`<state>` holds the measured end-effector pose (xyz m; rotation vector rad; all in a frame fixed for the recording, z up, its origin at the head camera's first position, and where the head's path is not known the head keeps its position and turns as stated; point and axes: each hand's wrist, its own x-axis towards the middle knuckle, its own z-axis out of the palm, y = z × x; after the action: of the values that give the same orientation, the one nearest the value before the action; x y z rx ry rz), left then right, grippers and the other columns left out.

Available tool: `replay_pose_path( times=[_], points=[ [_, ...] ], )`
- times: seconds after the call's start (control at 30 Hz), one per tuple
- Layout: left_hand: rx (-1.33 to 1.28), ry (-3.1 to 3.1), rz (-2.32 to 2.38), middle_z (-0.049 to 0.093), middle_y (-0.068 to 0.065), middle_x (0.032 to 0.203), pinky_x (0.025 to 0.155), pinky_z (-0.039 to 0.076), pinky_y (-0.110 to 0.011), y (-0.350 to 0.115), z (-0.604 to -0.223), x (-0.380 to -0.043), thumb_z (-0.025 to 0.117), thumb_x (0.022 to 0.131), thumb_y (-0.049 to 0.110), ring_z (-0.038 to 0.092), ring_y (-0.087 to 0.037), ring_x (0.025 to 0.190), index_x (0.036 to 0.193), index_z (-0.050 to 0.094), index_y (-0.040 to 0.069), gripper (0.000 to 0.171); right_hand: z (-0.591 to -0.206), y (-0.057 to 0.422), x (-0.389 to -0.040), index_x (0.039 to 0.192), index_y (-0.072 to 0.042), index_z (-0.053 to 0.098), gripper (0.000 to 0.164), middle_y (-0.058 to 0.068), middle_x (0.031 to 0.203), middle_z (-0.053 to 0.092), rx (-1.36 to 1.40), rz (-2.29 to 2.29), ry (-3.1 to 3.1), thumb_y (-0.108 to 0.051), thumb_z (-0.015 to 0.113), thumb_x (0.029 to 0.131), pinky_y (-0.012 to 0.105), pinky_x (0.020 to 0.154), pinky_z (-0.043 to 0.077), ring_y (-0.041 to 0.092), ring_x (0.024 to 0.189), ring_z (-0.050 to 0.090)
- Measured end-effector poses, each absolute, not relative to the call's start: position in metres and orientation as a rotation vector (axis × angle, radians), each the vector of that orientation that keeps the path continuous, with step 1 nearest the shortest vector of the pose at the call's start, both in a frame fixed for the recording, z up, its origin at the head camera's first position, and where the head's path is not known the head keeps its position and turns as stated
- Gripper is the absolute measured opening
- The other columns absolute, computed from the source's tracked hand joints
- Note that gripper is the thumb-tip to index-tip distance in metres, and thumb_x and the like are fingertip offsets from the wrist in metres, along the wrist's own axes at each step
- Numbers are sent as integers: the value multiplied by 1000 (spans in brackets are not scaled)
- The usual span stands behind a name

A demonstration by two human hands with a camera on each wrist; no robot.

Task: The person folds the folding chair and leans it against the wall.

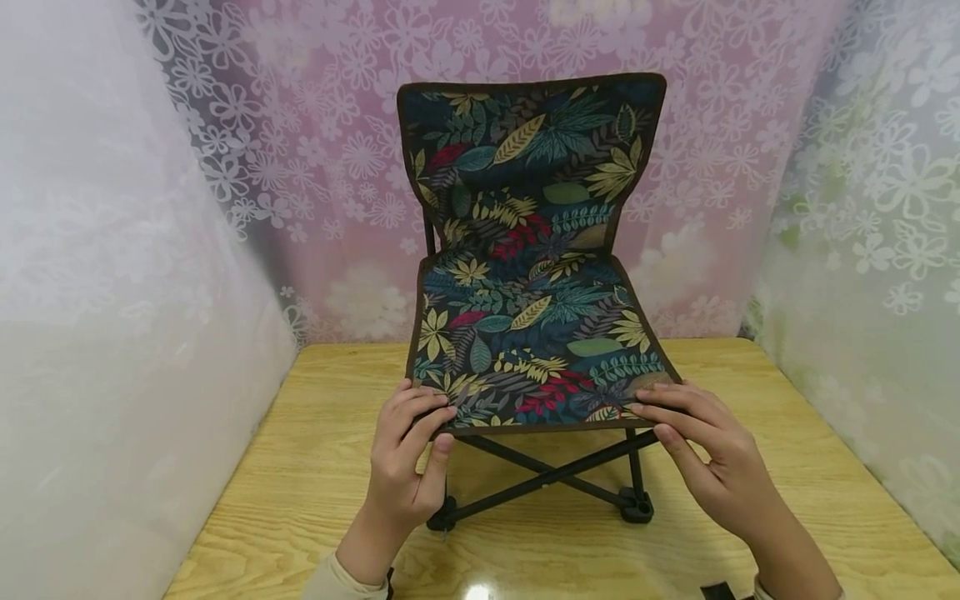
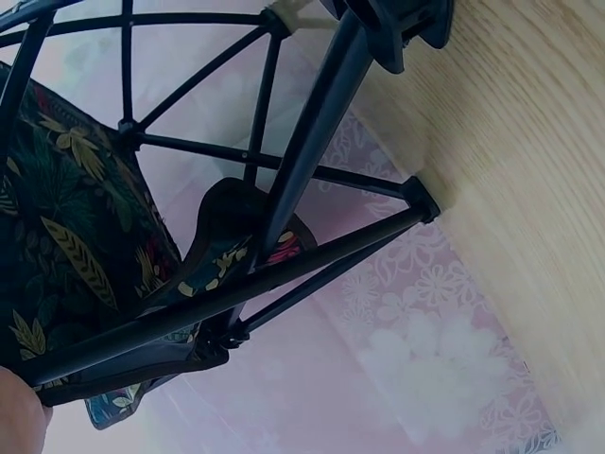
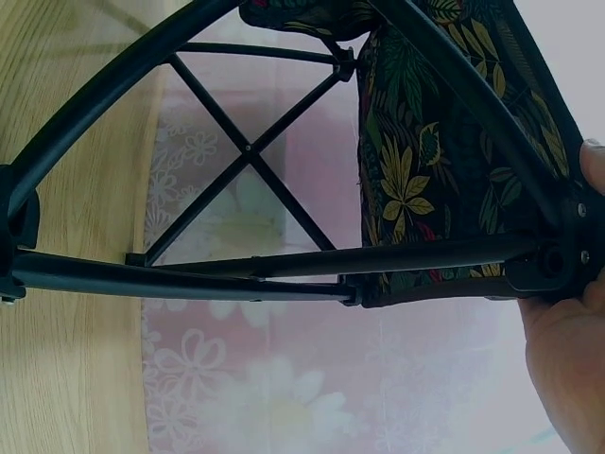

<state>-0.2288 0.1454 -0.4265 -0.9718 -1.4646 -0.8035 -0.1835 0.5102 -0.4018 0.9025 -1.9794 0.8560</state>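
A small folding chair (image 1: 540, 333) with dark leaf-printed fabric and a black tube frame stands unfolded, facing me. My left hand (image 1: 408, 458) grips the seat's front left corner, fingers over the fabric and thumb at the front edge. At the opposite front corner, my right hand (image 1: 712, 458) holds on the same way, with its thumb below the brown trim. The right wrist view shows that hand's thumb (image 3: 594, 165) beside a black corner joint (image 3: 558, 255). Crossed black legs (image 1: 551, 475) show under the seat, and only a bit of the left hand (image 2: 17, 416) enters the left wrist view.
The chair's black feet (image 1: 636, 506) stand on a light wood-grain tabletop (image 1: 322, 475). A pink flowered curtain (image 1: 322, 167) hangs behind, with pale sheets (image 1: 112, 292) at both sides. A black strap end (image 1: 717, 591) shows near the right sleeve.
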Motion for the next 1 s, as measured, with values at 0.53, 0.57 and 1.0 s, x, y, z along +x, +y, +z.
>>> replay_pose_path(
  times=[0.53, 0.57, 1.0],
  points=[
    [-938, -1466, -786, 69, -23, 104, 121, 42, -49, 150, -425, -228, 50, 113, 20, 64, -42, 101, 102, 75, -7, 38, -400, 507, -185, 115, -1, 80, 22, 11, 125, 75, 867, 838, -1957, -11, 63, 107, 29, 126, 35, 14, 134, 60],
    [-936, -1468, -785, 69, -23, 104, 121, 43, -49, 150, -425, -228, 50, 113, 21, 64, -42, 101, 102, 75, -7, 38, -400, 506, -186, 115, -1, 80, 22, 10, 126, 75, 865, 836, -1955, -12, 63, 107, 29, 126, 35, 14, 134, 60],
    [-923, -1485, -777, 69, -22, 105, 120, 44, -48, 151, -425, -228, 49, 114, 22, 65, -41, 102, 103, 76, -4, 39, -400, 505, -188, 113, -1, 81, 27, 10, 124, 76, 854, 818, -1941, -20, 61, 109, 29, 127, 33, 13, 134, 59]
  ],
)
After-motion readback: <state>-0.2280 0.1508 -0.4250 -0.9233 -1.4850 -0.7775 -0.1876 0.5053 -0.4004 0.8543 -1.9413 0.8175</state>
